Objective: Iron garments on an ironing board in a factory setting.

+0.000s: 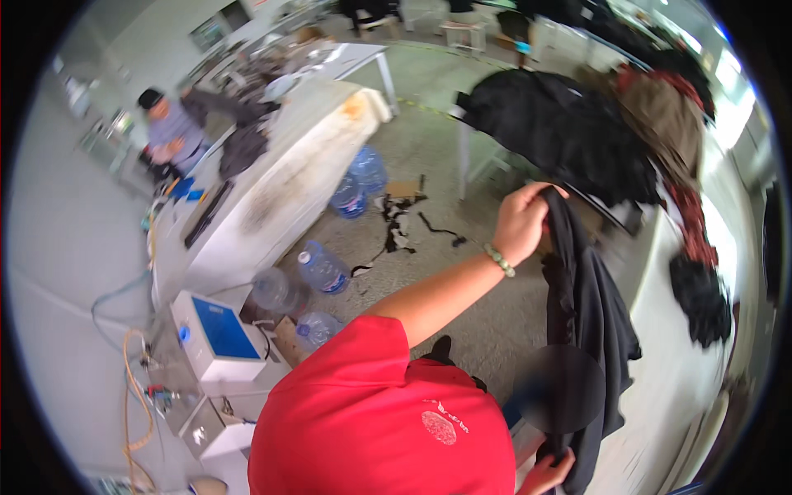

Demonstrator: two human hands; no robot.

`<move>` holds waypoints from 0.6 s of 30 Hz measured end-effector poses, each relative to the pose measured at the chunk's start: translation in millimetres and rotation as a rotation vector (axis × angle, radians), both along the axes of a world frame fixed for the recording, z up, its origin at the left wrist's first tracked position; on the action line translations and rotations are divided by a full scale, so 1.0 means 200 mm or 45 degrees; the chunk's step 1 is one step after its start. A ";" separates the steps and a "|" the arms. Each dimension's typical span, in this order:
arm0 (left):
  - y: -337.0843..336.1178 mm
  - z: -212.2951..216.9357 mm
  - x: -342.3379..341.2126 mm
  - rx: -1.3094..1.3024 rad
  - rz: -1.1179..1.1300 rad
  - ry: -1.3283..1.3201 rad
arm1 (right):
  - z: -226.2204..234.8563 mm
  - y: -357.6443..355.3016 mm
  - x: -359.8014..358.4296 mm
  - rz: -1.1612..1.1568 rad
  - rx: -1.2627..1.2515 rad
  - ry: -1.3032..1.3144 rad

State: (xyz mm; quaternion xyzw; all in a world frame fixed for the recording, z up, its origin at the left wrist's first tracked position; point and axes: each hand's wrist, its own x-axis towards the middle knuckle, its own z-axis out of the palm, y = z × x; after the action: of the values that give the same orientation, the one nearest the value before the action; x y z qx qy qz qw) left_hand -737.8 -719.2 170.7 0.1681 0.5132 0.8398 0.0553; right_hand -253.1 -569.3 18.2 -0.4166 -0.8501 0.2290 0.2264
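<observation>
Left hand [521,221] high, right hand [549,476] low, black garment [582,280] between

Right hand, nearest and partly cut by the lower edge: fingers curled on the garment's bottom end. Left hand, arm outstretched, beaded bracelet [499,260] at the wrist: closed around the upper end. Garment hangs lengthwise between them, right of the red shirt [384,412], loose folds down its outer side. Dark round blur over the lower part; detail there unreadable.

Step in hand, as I judge it: holding the piece out at length. Best done with the two ends in line, pull even and light, grip well in from the edge so the cloth doesn't slip or stretch. Slack on the outer side wants smoothing; a loose fold could catch on the white-covered surface [660,388] alongside.

Containers, floor left of centre: three large clear-blue water bottles [324,268] grouped near; two more bottles [367,169] beyond, beside the stained white-covered table [309,157]. No waterline made out; cannot tell whether empty. White-and-blue box-shaped unit [219,334] farther left; inside not visible.

Past these: dark fabric scraps [396,227] on the floor, then a heap of black cloth [561,124] on another table [464,161]. Co-worker [173,128] behind the stained table, upper left.
</observation>
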 end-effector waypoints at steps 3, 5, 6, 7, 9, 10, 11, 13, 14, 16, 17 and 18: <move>-0.45 -0.04 -0.32 -0.137 0.372 0.154 | 0.25 0.20 -0.48 0.164 0.064 0.370; -0.71 -0.05 -0.41 -0.217 0.580 0.210 | 0.52 0.25 -0.76 0.168 -0.058 0.302; -0.83 -0.05 -0.43 -0.300 0.628 0.210 | 0.53 0.30 -0.88 0.218 -0.062 0.305; -0.93 -0.06 -0.45 -0.382 0.673 0.206 | 0.53 0.39 -1.01 0.224 0.074 0.396; -1.08 -0.10 -0.52 -0.480 0.738 0.192 | 0.50 0.55 -1.26 0.250 0.191 0.488; -1.13 -0.15 -0.57 -0.558 0.783 0.209 | 0.47 0.62 -1.34 0.292 0.130 0.426; -1.18 -0.18 -0.60 -0.627 0.832 0.224 | 0.49 0.68 -1.42 0.337 0.080 0.365; -1.26 -0.20 -0.63 -0.712 0.892 0.223 | 0.51 0.80 -1.53 0.415 -0.024 0.234; -1.29 -0.18 -0.64 -0.847 0.959 0.240 | 0.52 0.86 -1.59 0.446 -0.066 0.168; -1.32 -0.16 -0.66 -1.126 1.069 0.272 | 0.54 1.00 -1.67 0.489 -0.151 0.031; -1.28 -0.19 -0.73 -1.119 1.028 0.277 | 0.54 1.08 -1.71 0.449 -0.148 0.021; -1.22 -0.22 -0.81 -1.139 1.179 0.465 | 0.55 1.16 -1.76 0.588 0.044 0.119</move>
State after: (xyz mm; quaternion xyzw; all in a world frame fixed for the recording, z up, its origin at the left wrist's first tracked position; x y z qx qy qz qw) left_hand -899.0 -963.2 126.8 0.0308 0.8322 0.4412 -0.3345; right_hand -604.1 -338.0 127.4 -0.1961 -0.9153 0.2792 0.2141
